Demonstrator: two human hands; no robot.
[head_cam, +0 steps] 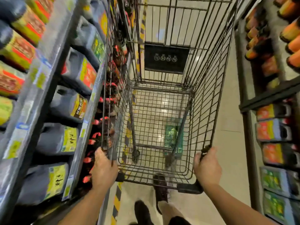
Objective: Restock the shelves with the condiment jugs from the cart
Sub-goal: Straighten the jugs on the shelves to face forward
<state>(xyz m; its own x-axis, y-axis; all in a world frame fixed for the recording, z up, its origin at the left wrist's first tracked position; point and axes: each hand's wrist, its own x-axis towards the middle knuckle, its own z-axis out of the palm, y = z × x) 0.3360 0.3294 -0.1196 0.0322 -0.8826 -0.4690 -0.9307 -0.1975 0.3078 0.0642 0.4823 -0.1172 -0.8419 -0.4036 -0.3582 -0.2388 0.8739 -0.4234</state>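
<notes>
A dark wire shopping cart [211, 98] fills the middle of the head view, and I see no jugs in its basket, only the floor through the mesh. My left hand [103, 169] grips the near left corner of the cart's rim. My right hand [207, 169] grips the near right corner. Dark grey condiment jugs [53, 140] with yellow and red labels stand in rows on the grey shelves [43, 88] at the left, close beside the cart.
Red-capped bottles [97, 135] line the lower left shelf against the cart's side. Another shelf unit [266, 95] at the right holds orange-capped bottles and jugs with red and green labels. A green tag [173, 137] shows under the basket. My feet stand on the pale tiled aisle.
</notes>
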